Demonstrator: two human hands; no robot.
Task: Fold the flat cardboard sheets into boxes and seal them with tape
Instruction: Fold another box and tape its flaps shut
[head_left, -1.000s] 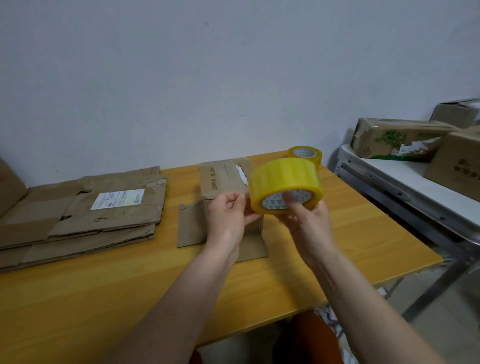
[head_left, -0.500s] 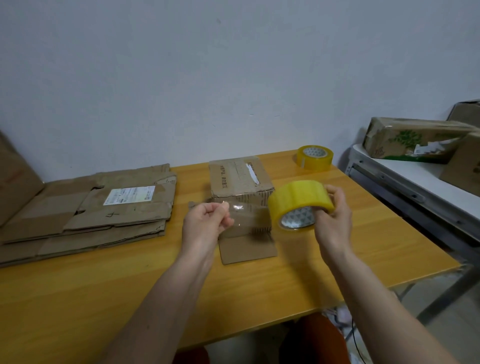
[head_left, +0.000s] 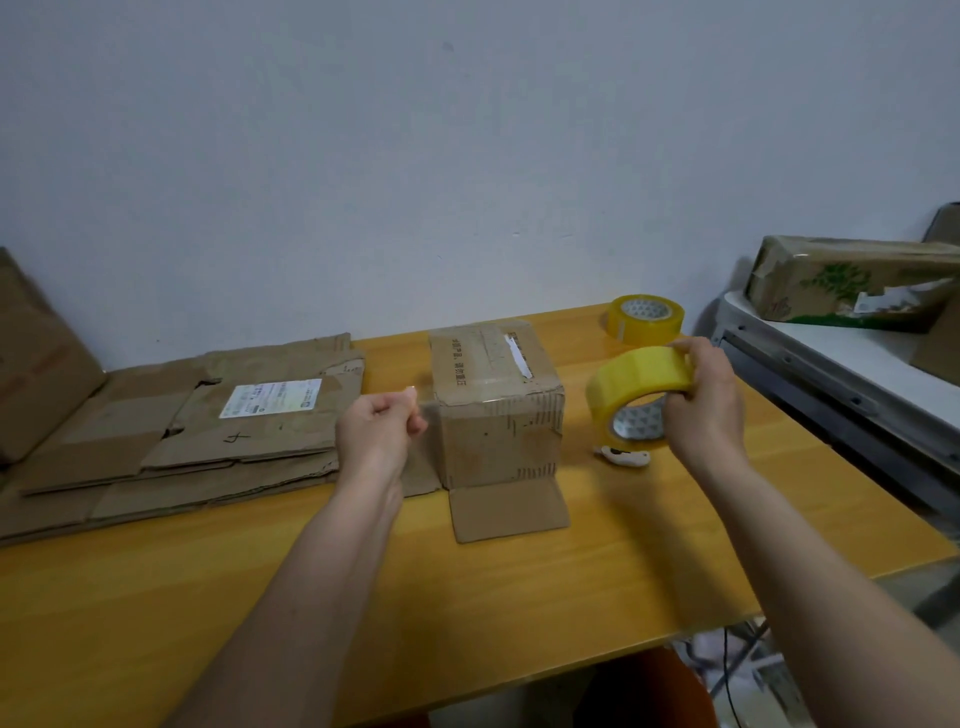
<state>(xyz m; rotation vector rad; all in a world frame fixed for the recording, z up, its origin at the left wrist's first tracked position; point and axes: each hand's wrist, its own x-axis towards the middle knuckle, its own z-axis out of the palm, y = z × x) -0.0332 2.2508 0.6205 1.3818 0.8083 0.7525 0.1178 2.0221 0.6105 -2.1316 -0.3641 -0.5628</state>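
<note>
While the hands are drawing wider apart than a second ago, the left hand (head_left: 382, 423) is pinching what seems a clear tape end at nine o'clock of the box (head_left: 496, 402); the right hand (head_left: 704, 400) is gripping the tape roll (head_left: 636, 397) at three o'clock, readying a strip for sealing.

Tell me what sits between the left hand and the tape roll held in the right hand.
In the head view, the folded cardboard box stands between the left hand and the tape roll gripped by the right hand.
</note>
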